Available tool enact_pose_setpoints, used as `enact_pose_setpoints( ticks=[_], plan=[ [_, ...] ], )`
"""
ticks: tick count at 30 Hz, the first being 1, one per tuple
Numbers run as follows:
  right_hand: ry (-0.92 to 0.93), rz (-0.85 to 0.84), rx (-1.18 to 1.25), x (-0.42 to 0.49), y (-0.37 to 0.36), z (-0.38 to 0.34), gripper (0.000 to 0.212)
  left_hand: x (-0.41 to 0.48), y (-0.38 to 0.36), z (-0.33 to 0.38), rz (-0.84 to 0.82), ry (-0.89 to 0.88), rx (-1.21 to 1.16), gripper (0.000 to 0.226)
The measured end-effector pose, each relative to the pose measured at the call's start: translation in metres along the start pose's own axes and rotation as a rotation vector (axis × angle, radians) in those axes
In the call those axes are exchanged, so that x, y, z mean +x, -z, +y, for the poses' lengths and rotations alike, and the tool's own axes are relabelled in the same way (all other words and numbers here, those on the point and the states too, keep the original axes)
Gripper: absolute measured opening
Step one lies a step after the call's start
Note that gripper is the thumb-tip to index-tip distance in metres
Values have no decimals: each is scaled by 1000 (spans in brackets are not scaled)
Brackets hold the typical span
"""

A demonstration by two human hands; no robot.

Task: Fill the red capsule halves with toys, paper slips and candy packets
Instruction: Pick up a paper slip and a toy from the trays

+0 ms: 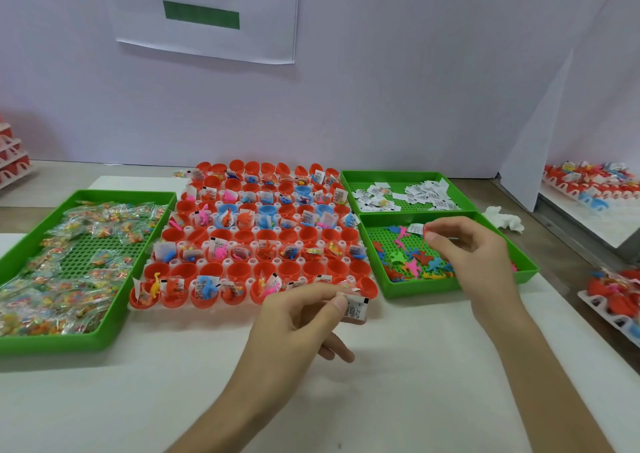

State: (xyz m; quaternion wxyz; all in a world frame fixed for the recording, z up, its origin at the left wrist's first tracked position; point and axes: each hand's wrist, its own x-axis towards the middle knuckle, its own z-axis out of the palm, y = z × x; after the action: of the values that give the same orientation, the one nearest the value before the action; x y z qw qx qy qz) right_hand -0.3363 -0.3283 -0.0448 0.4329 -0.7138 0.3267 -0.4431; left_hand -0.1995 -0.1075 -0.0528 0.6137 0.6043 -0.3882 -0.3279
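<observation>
1. Step in hand: filling the last red capsule half (367,286), at the 5 o'clock corner of the rack (229,263).
2. Left hand (298,317) grip pinches a paper slip (356,309) just beside it.
3. Right hand (464,244) grip pinches a red toy (428,235) over the toy tray (450,288), 3 o'clock.
4. Next move, likely: drop both in accurately.

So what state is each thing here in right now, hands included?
Red capsule halves: open, some rows filled, other rows empty.
Left hand: pinching a paper slip.
Right hand: pinching a second slip above the toy tray.
Candy tray: heaped with packets.
Slip tray: partly covered with slips.
</observation>
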Motion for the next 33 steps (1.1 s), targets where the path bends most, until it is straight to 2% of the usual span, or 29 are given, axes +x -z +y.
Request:
enact_pose_setpoints(
  ticks=[4, 9, 13, 19, 29, 33],
  plan=[
    [-16, -71, 158, -6, -6, -14, 24, 1, 1, 3, -6, 72, -66, 26],
    [-42, -434, 360, -24, -22, -39, 10, 2, 4, 6, -94, 230, -173, 22],
    [28, -572, 391, -36, -34, -46, 12, 3, 5, 4, -163, 342, -243, 22],
    [108, -648, 348, -39, -36, -48, 21, 4, 6, 2, -168, 384, -346, 23],
    [272, -723, -81, -49, -43, -48, 26, 6, 8, -2, -58, 337, -368, 25],
    [259, -714, -109, -51, -45, -48, 21, 7, 9, -1, -42, 307, -379, 26]
  ],
)
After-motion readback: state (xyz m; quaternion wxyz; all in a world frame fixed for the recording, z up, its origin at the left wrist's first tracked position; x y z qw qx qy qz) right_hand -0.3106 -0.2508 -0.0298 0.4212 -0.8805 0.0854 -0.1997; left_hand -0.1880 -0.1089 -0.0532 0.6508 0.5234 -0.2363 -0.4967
